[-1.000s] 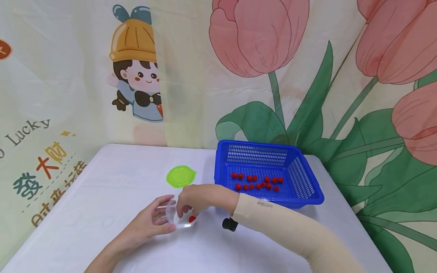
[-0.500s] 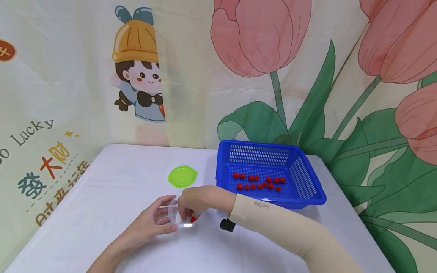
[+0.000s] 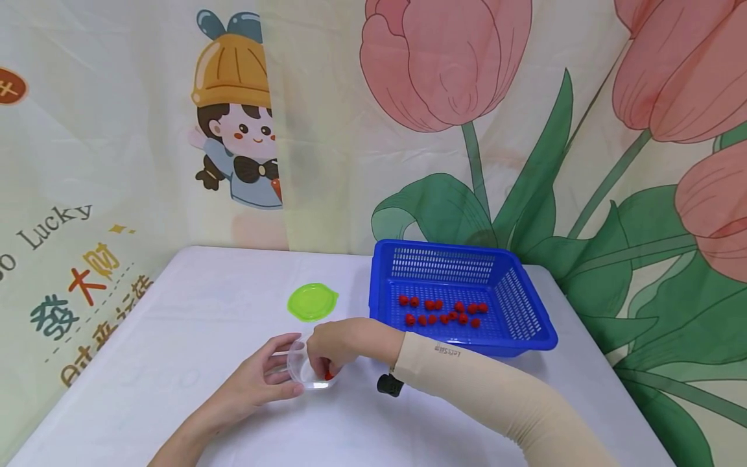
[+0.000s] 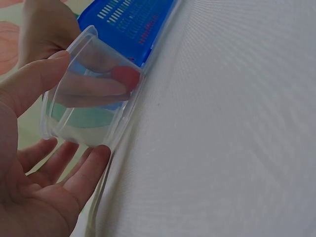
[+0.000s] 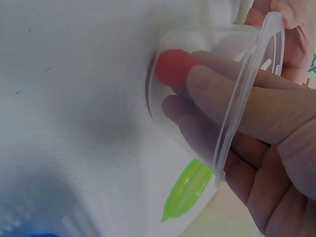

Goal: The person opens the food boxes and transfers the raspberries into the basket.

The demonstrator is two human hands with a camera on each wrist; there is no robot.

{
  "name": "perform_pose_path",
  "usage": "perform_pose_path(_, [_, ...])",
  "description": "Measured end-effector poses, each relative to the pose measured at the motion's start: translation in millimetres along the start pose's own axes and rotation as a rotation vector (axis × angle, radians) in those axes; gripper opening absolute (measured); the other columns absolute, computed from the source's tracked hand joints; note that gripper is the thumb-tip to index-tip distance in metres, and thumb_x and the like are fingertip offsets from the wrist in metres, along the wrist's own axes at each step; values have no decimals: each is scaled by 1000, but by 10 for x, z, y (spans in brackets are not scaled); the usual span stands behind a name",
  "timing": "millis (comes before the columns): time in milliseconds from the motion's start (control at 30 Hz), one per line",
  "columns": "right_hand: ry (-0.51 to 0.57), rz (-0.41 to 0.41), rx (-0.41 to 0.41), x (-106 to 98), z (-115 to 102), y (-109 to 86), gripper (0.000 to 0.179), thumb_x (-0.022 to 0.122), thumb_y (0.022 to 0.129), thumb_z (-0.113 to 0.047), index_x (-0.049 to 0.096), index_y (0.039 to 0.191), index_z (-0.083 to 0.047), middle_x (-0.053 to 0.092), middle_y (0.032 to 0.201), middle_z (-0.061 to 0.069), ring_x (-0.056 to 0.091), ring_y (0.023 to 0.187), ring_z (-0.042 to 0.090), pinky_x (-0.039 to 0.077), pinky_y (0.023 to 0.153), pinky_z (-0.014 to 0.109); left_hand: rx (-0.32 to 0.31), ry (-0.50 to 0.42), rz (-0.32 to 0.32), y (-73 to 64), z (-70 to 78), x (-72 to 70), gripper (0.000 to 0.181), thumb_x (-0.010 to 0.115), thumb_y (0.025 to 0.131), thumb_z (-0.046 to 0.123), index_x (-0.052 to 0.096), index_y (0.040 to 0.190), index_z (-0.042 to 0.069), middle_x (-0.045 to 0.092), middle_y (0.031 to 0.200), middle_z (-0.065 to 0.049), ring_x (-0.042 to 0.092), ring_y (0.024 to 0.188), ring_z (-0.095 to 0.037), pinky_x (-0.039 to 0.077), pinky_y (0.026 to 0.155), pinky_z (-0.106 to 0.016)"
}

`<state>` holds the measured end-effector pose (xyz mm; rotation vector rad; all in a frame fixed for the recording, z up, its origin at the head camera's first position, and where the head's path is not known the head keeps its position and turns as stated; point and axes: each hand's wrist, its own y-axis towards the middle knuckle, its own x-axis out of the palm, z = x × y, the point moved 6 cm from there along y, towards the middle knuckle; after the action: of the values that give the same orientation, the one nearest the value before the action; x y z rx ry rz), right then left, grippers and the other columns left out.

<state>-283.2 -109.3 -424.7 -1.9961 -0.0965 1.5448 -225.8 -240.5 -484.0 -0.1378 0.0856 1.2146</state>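
A clear plastic tub (image 4: pixel 81 118) stands on the white table, its rim up. My left hand (image 3: pixel 257 379) holds it from the left, thumb near the rim on one side and fingertips against the other. My right hand (image 3: pixel 335 344) reaches down inside the tub. Between its thumb and fingers it pinches a small red raspberry-like ball (image 5: pixel 174 68) near the tub's bottom. From the head view the ball is mostly hidden by the fingers; through the tub's wall it shows plainly in both wrist views.
Behind the tub a bright green lid (image 3: pixel 312 302) lies flat on the table (image 3: pixel 233 292). To the right is a blue perforated basket (image 3: pixel 446 248), with several red raspberry-like balls (image 3: pixel 463 318) spread over its floor. A printed cloth (image 3: pixel 327 130) hangs behind the table.
The fingers of my right hand have lowered and closed onto the red ball inside the tub. My left hand and the tub have stayed about where they were.
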Motion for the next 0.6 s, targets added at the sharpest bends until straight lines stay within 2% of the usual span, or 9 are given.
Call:
perform_pose_path(200, [22, 13, -3, 15, 19, -3, 14, 80, 97, -14, 83, 105, -25, 73, 95, -11, 59, 88, 7, 50, 82, 13, -14, -5, 6, 7, -18, -6, 93, 86, 89, 10, 31, 164, 13, 44, 158, -24, 57, 139, -41, 57, 103, -28])
perform_pose_path(367, [31, 33, -38, 9, 22, -8, 13, 78, 98, -15, 83, 106, -23, 73, 94, -12, 59, 87, 6, 49, 81, 13, -10, -8, 3, 8, -28, -11, 92, 86, 89, 10, 32, 163, 15, 43, 158, -23, 58, 139, -41, 57, 103, -28])
perform_pose_path(600, [48, 92, -81, -11, 38, -37, 13, 76, 100, -13, 83, 108, -21, 72, 91, -15, 61, 86, 4, 49, 81, 11, 12, -7, -4, 5, -24, -4, 92, 85, 90, 9, 30, 164, 10, 41, 158, -27, 58, 138, -42, 57, 102, -28])
